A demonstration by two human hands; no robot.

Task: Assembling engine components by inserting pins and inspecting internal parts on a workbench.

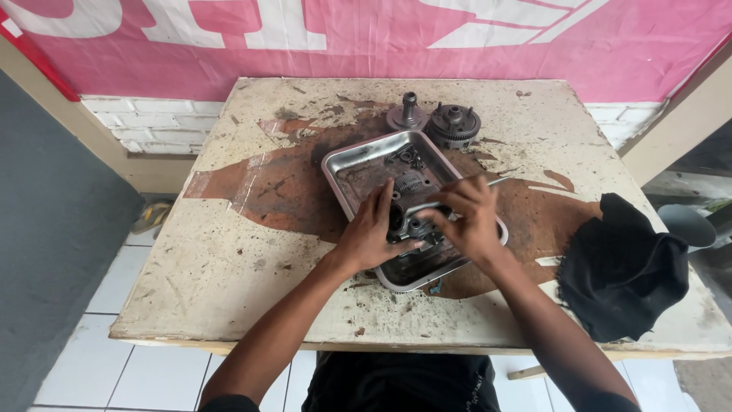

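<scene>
Steel tray [347, 172], shallow & rectangular, is sitting tilted near the middle of the worn desk [229, 259], whose pale top is peeling to show brown patches. Inside the tray, a dark metal engine part [412, 221] is lying toward the near end, w/ smaller bits [409, 157] resting at the far end. The left hand [374, 229] is pressing on the part's left side, fingers spread & curled around it, steadying it. The right hand [465, 217] is gripping closed around a thin metal tool [496, 181], whose shaft is sticking out to the right past the fingers; the tool's working end is hidden under the hand, so can't tell exactly where it's meeting the part. Both hands are touching or nearly touching over the part.

Beyond the tray, at the desk's far edge, a round flanged piece w/ a short shaft [406, 114] & a toothed round gear assy [453, 126] are standing just beside each other. A black cloth [621, 267] is lying crumpled at the desk's right edge, well apart from the tray. A pink banner [381, 46] is hanging behind.
</scene>
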